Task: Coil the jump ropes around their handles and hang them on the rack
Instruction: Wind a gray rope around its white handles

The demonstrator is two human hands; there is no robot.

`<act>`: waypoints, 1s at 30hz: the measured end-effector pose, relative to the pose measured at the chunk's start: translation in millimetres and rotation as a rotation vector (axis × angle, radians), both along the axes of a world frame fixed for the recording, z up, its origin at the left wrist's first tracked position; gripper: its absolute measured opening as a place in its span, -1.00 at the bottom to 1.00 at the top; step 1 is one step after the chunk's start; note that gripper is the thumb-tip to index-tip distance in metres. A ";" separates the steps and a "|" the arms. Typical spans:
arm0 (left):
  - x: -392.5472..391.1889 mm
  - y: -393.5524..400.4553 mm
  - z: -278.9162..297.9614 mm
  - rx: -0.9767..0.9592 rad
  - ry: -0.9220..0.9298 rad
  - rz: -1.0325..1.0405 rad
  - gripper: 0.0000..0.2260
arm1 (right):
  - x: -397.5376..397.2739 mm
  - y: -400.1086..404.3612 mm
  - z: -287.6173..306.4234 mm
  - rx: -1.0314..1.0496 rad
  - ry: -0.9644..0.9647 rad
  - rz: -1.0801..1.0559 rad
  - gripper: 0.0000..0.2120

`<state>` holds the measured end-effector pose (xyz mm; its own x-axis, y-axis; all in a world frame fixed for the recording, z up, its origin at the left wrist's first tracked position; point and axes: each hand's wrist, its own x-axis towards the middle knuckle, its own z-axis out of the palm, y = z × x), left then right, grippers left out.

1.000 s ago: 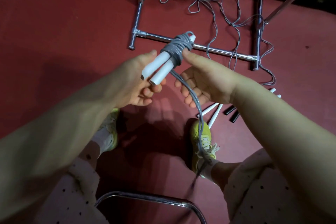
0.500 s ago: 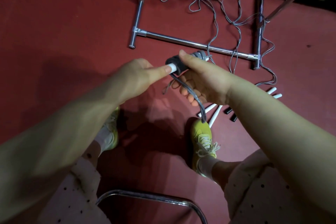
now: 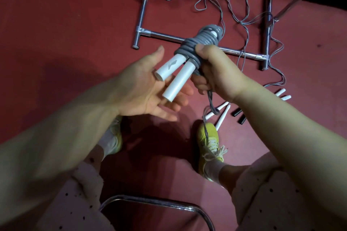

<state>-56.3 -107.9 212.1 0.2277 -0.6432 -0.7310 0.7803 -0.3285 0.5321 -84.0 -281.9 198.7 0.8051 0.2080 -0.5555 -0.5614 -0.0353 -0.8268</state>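
Jump rope (image 3: pixel 199 43) handles, two white tubes side by side with grey cord wound thickly round their far ends, sit at mid-frame between the person's hands, above the red floor (image 3: pixel 65 24). Nearest the camera a curved chrome chair rail (image 3: pixel 150 200) crosses below the knees, with two yellow shoes (image 3: pixel 208 140) planted beyond it. The left hand (image 3: pixel 148 88) lies open, palm up, fingers spread wide under the bare handle ends. The right hand (image 3: pixel 214 73) grips the coiled bundle, thumb pressed on the windings, and a short loose tail of cord hangs from under it. Just past the right shoe lie more white and black handles (image 3: pixel 223 116). Farther off, the chrome rack (image 3: pixel 169 36) base rests on the floor with thin grey loose cords (image 3: pixel 221 0) tangled across it.
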 end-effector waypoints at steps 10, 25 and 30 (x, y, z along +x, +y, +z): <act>0.9 -6.2 -3.3 0.228 -0.170 0.114 -0.41 | -0.4 -8.2 2.7 -0.226 0.128 0.094 -0.40; 1.6 -0.8 -14.2 0.588 -0.721 -0.084 -0.52 | 1.8 -2.2 2.4 -0.117 0.425 0.189 -0.24; 1.2 3.3 -14.1 0.681 -0.876 -0.127 -0.64 | -0.6 2.0 -2.7 -0.246 0.268 0.136 -0.44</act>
